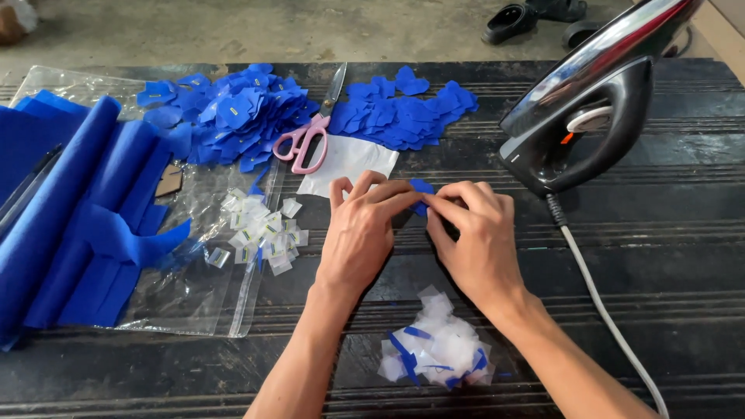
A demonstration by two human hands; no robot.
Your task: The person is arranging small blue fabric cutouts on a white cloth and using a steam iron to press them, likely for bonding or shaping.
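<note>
My left hand and my right hand meet fingertip to fingertip over a dark ridged table. Between their fingers they pinch a small blue fabric piece, mostly hidden by the fingers. A white sheet lies just beyond the hands. Behind it are two heaps of blue cut pieces, one on the left and one on the right, with pink-handled scissors between them.
A black iron stands at the right, its white cord trailing toward me. Rolled blue fabric lies on clear plastic at left, beside small white squares. A heap of white and blue scraps sits between my forearms.
</note>
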